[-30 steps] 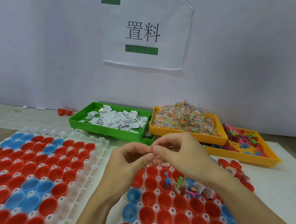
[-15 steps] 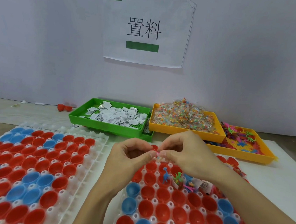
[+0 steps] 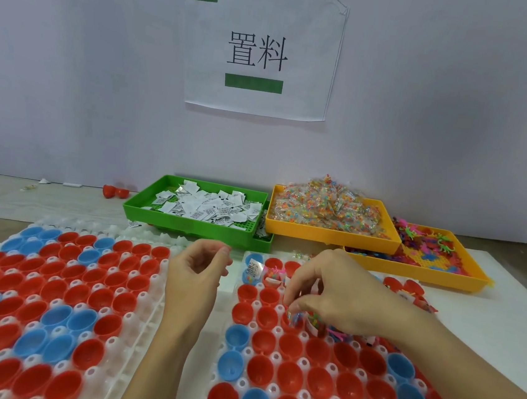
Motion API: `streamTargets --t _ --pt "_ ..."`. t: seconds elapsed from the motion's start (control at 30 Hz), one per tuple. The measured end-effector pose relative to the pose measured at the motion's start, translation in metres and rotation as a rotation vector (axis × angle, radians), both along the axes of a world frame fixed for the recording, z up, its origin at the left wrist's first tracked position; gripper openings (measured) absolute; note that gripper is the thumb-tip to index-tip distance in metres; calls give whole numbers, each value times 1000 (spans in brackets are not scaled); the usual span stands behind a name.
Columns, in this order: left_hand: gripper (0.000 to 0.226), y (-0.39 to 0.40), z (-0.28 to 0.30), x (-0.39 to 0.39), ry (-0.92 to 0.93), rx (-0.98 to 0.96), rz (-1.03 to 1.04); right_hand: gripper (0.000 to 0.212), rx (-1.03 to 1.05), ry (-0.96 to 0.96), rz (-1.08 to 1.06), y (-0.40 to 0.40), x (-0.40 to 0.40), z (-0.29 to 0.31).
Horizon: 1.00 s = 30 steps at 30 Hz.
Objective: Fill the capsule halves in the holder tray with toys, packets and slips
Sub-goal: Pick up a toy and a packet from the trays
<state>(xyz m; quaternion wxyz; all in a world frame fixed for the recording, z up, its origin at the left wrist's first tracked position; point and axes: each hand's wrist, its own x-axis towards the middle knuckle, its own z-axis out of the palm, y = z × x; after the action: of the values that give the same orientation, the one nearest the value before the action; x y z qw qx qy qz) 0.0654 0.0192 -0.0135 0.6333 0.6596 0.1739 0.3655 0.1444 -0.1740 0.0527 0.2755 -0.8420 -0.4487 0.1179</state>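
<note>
1. The holder tray (image 3: 222, 362) under your right arm ran off the bottom and right edges, and your forearm hid part of its right side. Most of its red and blue capsule halves (image 3: 286, 375) sat bare; only a few in the far rows held slips or toys, and the wide lens smeared them.
2. A second holder tray (image 3: 145, 317) to your left was cut off at the left and bottom edges, its near rows blurred.
3. At the back of the surface (image 3: 504, 309), the green bin (image 3: 188, 224) held paper slips (image 3: 209, 205), the yellow bin (image 3: 330, 235) held clear packets (image 3: 326, 204), and the orange bin (image 3: 417, 274) held small toys (image 3: 427, 239), too tiny to tell apart.
4. Your right hand (image 3: 339, 296) reached down over the tray's third row, fingers curled, tips pinching a small clear packet (image 3: 296, 316) just above a red half. The palm covered the cups behind it, so you could not tell whether the packet touched the cup.
5. Your left hand (image 3: 197, 272) hovered over the gap between the two trays, fingers loosely curled; nothing showed in it.
6. Half a second before, both hands met fingertip to fingertip above the tray's far rows. By this moment they had parted: the right had dropped to the tray, the left had drawn aside.
</note>
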Motion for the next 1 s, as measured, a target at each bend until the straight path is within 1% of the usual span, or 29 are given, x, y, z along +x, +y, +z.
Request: streamTargets --t 0.13,0.27,0.47,0.6,0.73,0.87,1.0 --pt "17 1 0 0 4 -1 2 20 -24 9 10 -1 1 1" --pt "18 0 0 0 5 6 5 18 -53 56 30 -1 0 2" --pt "18 2 0 -1 13 17 12 13 -146 -59 -19 3 0 2" --pt "19 2 -2 -1 22 14 8 8 -207 -92 -12 6 -1 6" --pt "20 2 -6 1 67 16 7 9 -246 -118 -2 7 0 10" --pt "25 -1 -14 7 113 19 15 9 -179 -109 -4 14 8 20" --pt "29 0 -19 14 140 29 31 12 -12 -150 -46 50 34 30"
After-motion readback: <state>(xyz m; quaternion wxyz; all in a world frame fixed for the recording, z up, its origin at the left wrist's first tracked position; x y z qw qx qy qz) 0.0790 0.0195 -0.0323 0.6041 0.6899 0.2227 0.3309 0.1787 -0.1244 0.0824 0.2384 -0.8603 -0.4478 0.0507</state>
